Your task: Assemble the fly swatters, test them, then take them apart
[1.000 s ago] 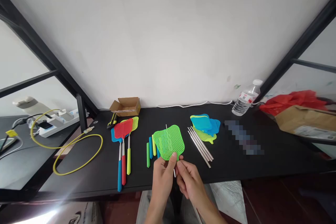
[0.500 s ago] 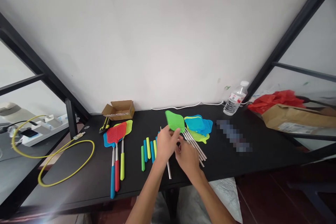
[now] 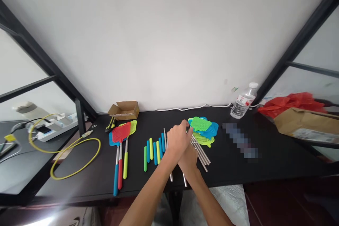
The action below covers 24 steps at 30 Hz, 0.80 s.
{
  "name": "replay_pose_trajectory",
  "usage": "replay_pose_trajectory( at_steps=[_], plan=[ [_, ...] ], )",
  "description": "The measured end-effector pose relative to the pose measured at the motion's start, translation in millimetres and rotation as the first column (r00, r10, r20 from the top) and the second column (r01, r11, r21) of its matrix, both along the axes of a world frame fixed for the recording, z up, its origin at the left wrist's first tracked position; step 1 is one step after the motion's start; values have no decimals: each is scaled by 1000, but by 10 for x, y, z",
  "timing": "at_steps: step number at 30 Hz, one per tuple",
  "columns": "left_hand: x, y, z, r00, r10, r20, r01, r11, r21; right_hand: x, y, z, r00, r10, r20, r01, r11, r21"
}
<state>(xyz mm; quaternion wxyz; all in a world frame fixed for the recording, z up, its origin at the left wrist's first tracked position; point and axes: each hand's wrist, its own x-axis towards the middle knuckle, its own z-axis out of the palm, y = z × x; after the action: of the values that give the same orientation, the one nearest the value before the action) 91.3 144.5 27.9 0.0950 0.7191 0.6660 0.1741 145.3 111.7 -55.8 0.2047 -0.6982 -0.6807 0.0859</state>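
Observation:
My left hand is closed, its fingers curled, and crosses over my right hand. What it grips, if anything, is hidden. The fingers of my right hand are covered by the left. Below the hands the end of a metal rod sticks out; another thin rod lies to its left. To the right, several metal rods lie beside a pile of flyswatter heads, with a green flyswatter head on top and a blue flyswatter head beneath. Several coloured handle grips lie in a row left of my hands.
Three whole flyswatters lie at left, a red flyswatter among them. Behind them stand an open cardboard box and a black-and-yellow tool. A yellow cable loops farther left. A water bottle and a brown package are at right.
The green flyswatter head has left my hands and now lies on the pile at right. My hands have come together and overlap. A second rod end now shows below them.

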Motion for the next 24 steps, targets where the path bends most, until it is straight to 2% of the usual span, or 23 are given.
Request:
replay_pose_trajectory(
  at_steps=[2, 3, 4, 6, 7, 9, 13, 16, 18, 21, 22, 24],
  plan=[
    [-479, -237, 18, 988, 154, -29, -154, 988, 2, -24, 37, 33, 1000, 1, 8, -1, 999, 53],
    [-749, -362, 11, 964, 259, -57, -260, 966, -12, -37, 59, 44, 1000, 9, 8, -10, 997, 73],
    [-1020, -483, -8, 924, 369, -101, -372, 928, -9, -50, 83, 51, 1000, 24, 3, -25, 996, 89],
    [-1502, -689, -76, 800, 560, -215, -575, 818, -9, -74, 134, 50, 998, 56, -20, -53, 992, 111],
    [-1687, -767, -121, 763, 587, -271, -619, 785, -41, -83, 157, 46, 997, 64, -37, -59, 991, 122],
    [-1911, -867, -212, 771, 530, -353, -607, 779, -157, -89, 186, 41, 995, 65, -81, -53, 988, 146],
    [-1912, -894, -271, 806, 426, -411, -543, 809, -226, -32, 133, 91, 978, 83, -189, -39, 973, 226],
    [-1775, -904, -168, 811, 454, -368, -551, 805, -221, 29, -9, 185, 934, 171, -313, -80, 956, 284],
    [-1666, -956, -73, 812, 491, -317, -564, 799, -207, 24, -124, 255, 876, 240, -418, -126, 951, 282],
    [-1434, -1090, 12, 839, 491, -233, -533, 827, -177, -89, -267, 337, 721, 300, -624, -218, 954, 206],
    [-1335, -1140, 11, 861, 470, -196, -502, 847, -175, -147, -298, 355, 637, 292, -713, -257, 953, 161],
    [-1117, -1233, -44, 921, 382, -77, -390, 905, -172, -268, -332, 375, 411, 209, -888, -346, 936, 60]
  ],
)
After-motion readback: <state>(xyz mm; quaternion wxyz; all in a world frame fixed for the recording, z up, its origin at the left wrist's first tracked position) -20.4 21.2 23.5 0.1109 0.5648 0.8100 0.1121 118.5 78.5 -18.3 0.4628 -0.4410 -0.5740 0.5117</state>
